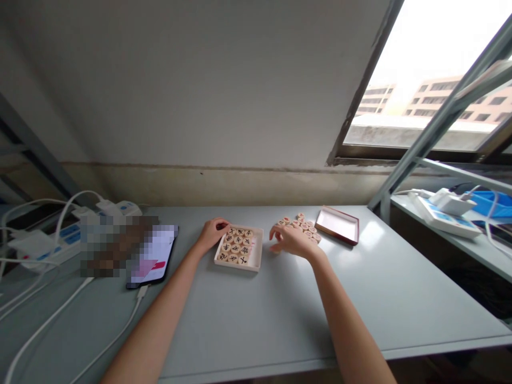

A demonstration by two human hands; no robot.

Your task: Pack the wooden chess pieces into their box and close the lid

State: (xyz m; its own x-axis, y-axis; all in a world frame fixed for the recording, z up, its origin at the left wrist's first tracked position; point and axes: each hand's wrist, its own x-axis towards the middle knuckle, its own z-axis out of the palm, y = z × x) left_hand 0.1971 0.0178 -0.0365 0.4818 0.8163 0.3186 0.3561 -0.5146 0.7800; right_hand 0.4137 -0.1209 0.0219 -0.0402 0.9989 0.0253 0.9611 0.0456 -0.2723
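Observation:
A shallow white box [258, 256] lies on the desk with several round wooden Chinese chess pieces [236, 249] set in rows, black characters facing up. The right part of its floor is bare. My left hand [214, 234] grips the box's far left corner, its fingers curled at the rim. To the right of the box, my right hand [295, 241] hovers with thumb and fingers apart and nothing visible between them. Loose chess pieces [310, 229], some with red characters, lie just behind it, and the hand hides part of that group.
A box lid [339, 226] with a dark red edge lies right of the loose pieces. On the left are a lit phone [154, 258], a charging cable [120, 330] and a power strip [66, 240]. A metal frame [412, 149] stands at the right by the window.

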